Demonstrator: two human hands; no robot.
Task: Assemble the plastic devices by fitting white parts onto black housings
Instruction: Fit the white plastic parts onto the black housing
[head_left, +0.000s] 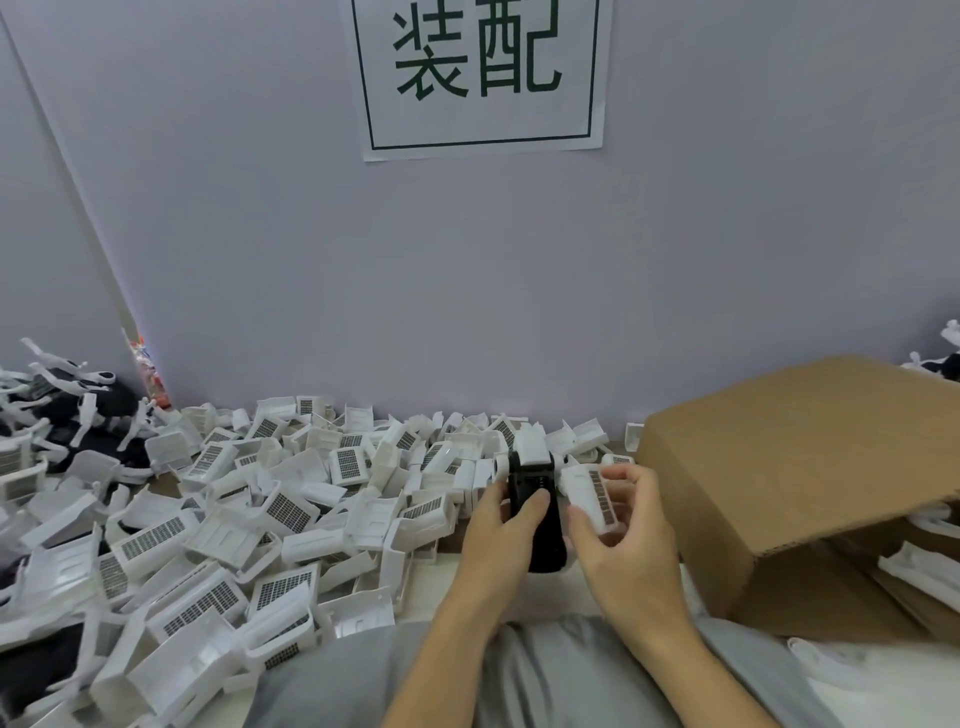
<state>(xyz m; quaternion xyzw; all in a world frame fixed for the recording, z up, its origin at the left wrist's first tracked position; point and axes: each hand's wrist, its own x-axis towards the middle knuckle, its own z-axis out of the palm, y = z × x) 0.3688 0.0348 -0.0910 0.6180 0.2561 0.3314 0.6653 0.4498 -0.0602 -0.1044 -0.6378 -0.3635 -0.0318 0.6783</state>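
Landmark: cardboard box (810, 483), lying on its side on the table (561, 592).

Black housing (540, 514) held upright just left of the box, above the table edge. Left hand (498, 525) grips it round the middle, thumb across its front face, fingers curled behind. A white piece already sits on its top end.

White part (592, 499) between housing and box, close beside the housing; cannot tell if they touch. Right hand (618, 525) pinches it by the edges, thumb below, fingertips at the upper end, dark grid face showing.

Loose pile of white parts (249, 519) lies well left of the box, along the wall.

Handling, as judged: both pieces look like light, rigid moulded plastic, smooth and a bit slippery. Thin walls and clips likely snap if forced. Hold the white part by its side walls, off the grid; brace the housing mid-body.
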